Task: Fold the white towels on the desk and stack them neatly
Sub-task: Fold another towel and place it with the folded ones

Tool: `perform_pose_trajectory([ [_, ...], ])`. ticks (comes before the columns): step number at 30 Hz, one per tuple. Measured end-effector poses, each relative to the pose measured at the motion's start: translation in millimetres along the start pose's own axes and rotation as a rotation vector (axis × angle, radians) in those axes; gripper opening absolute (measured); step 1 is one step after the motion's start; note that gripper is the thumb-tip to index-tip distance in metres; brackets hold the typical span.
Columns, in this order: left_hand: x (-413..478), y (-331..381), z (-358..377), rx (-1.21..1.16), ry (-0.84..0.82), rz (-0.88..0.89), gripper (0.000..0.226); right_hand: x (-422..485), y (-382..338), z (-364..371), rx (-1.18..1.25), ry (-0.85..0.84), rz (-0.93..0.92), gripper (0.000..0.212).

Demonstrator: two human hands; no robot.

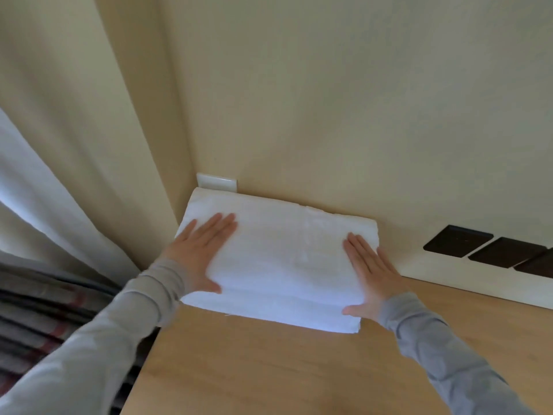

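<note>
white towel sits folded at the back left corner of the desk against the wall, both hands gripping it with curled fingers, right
Not quite. The white towel does sit folded at the back left corner of the desk against the wall, but the left hand and right hand press flat on it with straight fingers, not gripping. The head view shows this.

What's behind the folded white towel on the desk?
The cream wall runs right along the far edge of the folded white towel, and a white wall plate shows above its far left corner. The towel hides the plate's lower part.
</note>
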State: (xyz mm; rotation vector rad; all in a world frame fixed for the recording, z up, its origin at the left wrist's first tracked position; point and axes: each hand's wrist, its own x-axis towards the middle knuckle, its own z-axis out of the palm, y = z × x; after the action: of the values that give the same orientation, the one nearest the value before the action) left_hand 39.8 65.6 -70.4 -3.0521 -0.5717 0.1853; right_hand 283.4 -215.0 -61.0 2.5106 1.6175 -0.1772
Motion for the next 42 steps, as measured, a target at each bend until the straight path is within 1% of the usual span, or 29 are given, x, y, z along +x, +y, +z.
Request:
perform_pose_trajectory([
  [2,-6,-17,7,0.024,-0.033,-0.049,0.130,-5,6,8,-0.011,-0.017,0.018,0.129],
  [5,-3,-13,7,-0.008,-0.061,-0.070,0.125,0,-2,10,-0.044,-0.047,0.026,0.124],
  [9,-6,-9,-6,-0.011,-0.086,-0.086,0.130,-1,-5,-4,-0.030,-0.100,0.064,0.127],
  [11,-7,-4,-16,-0.005,-0.130,-0.090,0.132,-3,-9,-15,0.069,-0.130,0.071,0.127],
  [12,-7,2,-22,-0.035,-0.157,-0.088,0.128,-4,-11,-22,0.148,-0.128,0.073,0.122],
  [14,-4,15,-37,-0.157,-0.166,-0.072,0.112,-7,-17,-36,0.353,-0.052,0.098,0.102],
  [16,0,30,-53,-0.281,-0.066,-0.069,0.084,-12,-26,-48,0.584,0.101,0.165,0.077],
  [18,6,46,-67,-0.390,0.107,-0.104,0.058,-17,-34,-58,0.762,0.243,0.257,0.060],
  [20,14,64,-81,-0.465,0.254,-0.117,0.044,-22,-39,-65,0.928,0.349,0.359,0.049],
  [22,21,85,-90,-0.475,0.293,-0.081,0.042,-29,-40,-71,1.014,0.391,0.426,0.043],
  [23,25,97,-94,-0.459,0.284,-0.055,0.043,-34,-38,-74,0.988,0.399,0.436,0.042],
  [28,35,164,-113,-0.322,0.216,0.090,0.049,-75,-20,-86,0.703,0.407,0.424,0.042],
  [30,36,191,-124,-0.288,0.203,0.132,0.050,-94,-7,-91,0.675,0.442,0.467,0.040],
  [33,38,235,-146,-0.231,0.197,0.205,0.048,-128,18,-95,0.653,0.469,0.536,0.047],
  [36,37,288,-170,-0.148,0.189,0.282,0.045,-171,48,-96,0.580,0.480,0.580,0.050],
  [42,15,417,-206,-0.022,0.193,0.394,0.046,-291,115,-98,0.541,0.496,0.688,0.050],
])
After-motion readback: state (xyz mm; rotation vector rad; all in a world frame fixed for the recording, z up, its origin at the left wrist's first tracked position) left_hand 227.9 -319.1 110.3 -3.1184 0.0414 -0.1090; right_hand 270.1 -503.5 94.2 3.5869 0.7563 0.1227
